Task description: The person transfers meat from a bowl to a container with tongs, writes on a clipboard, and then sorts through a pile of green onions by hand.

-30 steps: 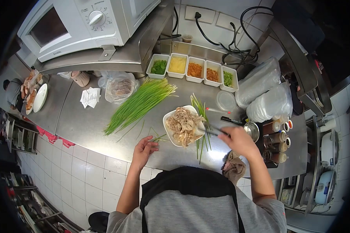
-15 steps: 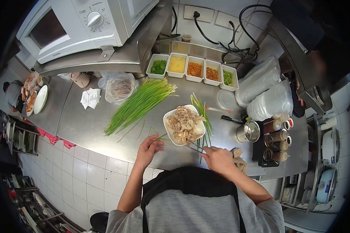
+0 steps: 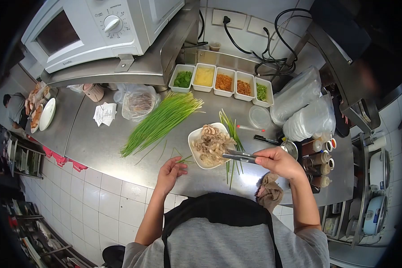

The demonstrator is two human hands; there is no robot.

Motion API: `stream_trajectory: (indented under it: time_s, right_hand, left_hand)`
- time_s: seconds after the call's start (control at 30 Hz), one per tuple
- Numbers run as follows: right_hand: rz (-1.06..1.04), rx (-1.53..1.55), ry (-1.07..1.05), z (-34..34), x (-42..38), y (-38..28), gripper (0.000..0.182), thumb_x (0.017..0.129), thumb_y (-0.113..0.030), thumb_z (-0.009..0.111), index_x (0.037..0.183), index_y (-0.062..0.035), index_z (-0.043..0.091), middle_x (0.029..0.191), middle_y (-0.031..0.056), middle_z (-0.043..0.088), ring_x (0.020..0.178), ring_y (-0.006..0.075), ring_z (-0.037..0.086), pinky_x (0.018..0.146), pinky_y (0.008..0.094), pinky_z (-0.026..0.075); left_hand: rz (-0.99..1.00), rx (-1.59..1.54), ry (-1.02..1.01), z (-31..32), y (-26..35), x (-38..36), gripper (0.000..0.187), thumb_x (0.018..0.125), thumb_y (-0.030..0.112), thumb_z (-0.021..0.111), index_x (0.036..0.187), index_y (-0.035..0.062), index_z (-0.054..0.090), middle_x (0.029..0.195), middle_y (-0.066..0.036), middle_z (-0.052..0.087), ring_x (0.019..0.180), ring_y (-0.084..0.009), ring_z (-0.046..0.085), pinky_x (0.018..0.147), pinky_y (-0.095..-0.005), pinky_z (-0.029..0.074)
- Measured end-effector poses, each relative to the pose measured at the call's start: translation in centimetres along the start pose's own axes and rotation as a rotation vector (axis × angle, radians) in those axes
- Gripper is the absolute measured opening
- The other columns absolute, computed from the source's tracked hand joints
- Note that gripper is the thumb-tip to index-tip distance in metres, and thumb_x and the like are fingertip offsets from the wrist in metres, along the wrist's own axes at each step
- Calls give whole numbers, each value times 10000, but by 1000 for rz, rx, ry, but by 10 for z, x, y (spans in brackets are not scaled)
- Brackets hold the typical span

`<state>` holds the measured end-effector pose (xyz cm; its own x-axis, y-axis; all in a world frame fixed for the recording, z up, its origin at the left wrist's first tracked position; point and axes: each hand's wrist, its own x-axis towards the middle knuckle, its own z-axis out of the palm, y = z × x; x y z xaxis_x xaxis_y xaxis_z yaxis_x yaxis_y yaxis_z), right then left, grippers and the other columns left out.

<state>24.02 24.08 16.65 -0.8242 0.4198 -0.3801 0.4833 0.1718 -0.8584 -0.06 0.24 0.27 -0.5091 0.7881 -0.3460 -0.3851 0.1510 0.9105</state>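
White bowl point(image 3: 193, 135) of cooked meat: it sits upright on the stainless tabletop point(image 3: 94, 143), near the front edge, straight ahead of me and between my hands. Microwave point(image 3: 87, 31) on the metal shelf, back left. Long bundle of green chives point(image 3: 163, 123) lies diagonally, left of and behind the bowl. Clear plastic-wrapped stacks point(image 3: 306, 105) back right. Row of five white tubs point(image 3: 223, 93) at the back: chopped greens in the two end ones, yellow, orange-brown and brown fillings between. Squeeze bottles point(image 3: 318, 158) far right, metal cup point(image 3: 291, 150) just beside them. Brown cloth point(image 3: 269, 192) at the front edge, below my right forearm side.

My right hand point(image 3: 274, 161) is grasping the tongs point(image 3: 240, 156), tips at the right side of the heaped meat point(image 3: 210, 144); can't tell if a piece is pinched. My left hand point(image 3: 171, 172) is released, fingers loosely curled, left of the bowl.

Smaller stuff: loose chive stalks point(image 3: 234, 134) along the bowl's right side, black marker point(image 3: 266, 139) right of those, red-capped pen point(image 3: 251, 128) behind it. Few stray strands point(image 3: 184, 159) by my left fingertips, can't tell if touching.
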Motion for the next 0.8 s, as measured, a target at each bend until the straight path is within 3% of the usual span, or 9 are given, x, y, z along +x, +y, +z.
stream_trajectory:
  time_s: [0.07, 0.17, 0.27, 0.37, 0.4, 0.5, 0.73, 0.8]
  right_hand:
    - [33, 28, 36, -2, -2, -17, 220, 873, -149, 621, 1017, 16, 647, 708, -46, 544, 682, 42, 439, 591, 223, 394]
    - [-129, -55, 131, 0, 9, -2, 214, 859, -161, 628, 986, 9, 655, 707, -12, 599, 601, 93, 493, 565, 256, 408]
    - [-280, -469, 229, 14, 14, -4, 213, 843, -154, 625, 984, 3, 648, 705, 85, 632, 538, 173, 543, 525, 290, 443]
    - [-467, -751, 334, 37, 22, 32, 221, 815, -178, 632, 961, -14, 649, 785, 160, 634, 625, 296, 609, 573, 361, 484]
    - [-450, -789, 327, 44, 22, 41, 217, 829, -237, 604, 940, -56, 648, 807, 110, 660, 656, 308, 627, 583, 407, 509]
    - [-411, -786, 296, 60, 22, 58, 230, 830, -248, 604, 961, -63, 641, 806, 100, 654, 663, 309, 626, 573, 406, 505]
    - [-349, -514, 217, 52, 19, 51, 266, 819, -287, 620, 913, -39, 641, 780, 152, 643, 699, 344, 614, 642, 426, 486]
    - [-202, -537, 102, 34, 8, 32, 269, 813, -291, 628, 899, -37, 644, 763, 169, 634, 703, 358, 605, 647, 430, 477]
  left_hand:
    - [-12, 12, 14, 1, 3, -2, 318, 943, 62, 402, 1254, 5, 437, 992, -110, 621, 831, -180, 632, 751, -254, 483]
    - [-10, 11, 12, 1, 3, -2, 315, 943, 63, 404, 1251, 8, 441, 990, -108, 624, 829, -174, 632, 743, -246, 478]
    - [0, 26, 3, 1, 0, 0, 314, 945, 69, 406, 1252, 9, 443, 986, -107, 627, 823, -169, 633, 743, -243, 476]
    - [-4, 26, 9, 2, 1, -1, 313, 947, 75, 406, 1251, 10, 445, 986, -105, 631, 820, -167, 636, 735, -234, 470]
    - [-9, 31, 11, 2, 1, 0, 313, 948, 77, 408, 1252, 10, 445, 987, -104, 632, 821, -168, 637, 731, -233, 469]
    - [-24, 34, 7, 1, -4, 2, 314, 950, 84, 411, 1253, 12, 446, 990, -102, 634, 822, -167, 639, 724, -230, 466]
    - [-13, 37, -25, 7, -4, 5, 311, 952, 95, 419, 1252, 17, 451, 989, -94, 634, 822, -163, 638, 732, -237, 468]
    - [-11, 38, -29, 7, -5, 5, 312, 952, 96, 419, 1253, 18, 451, 988, -91, 634, 822, -161, 638, 735, -238, 468]
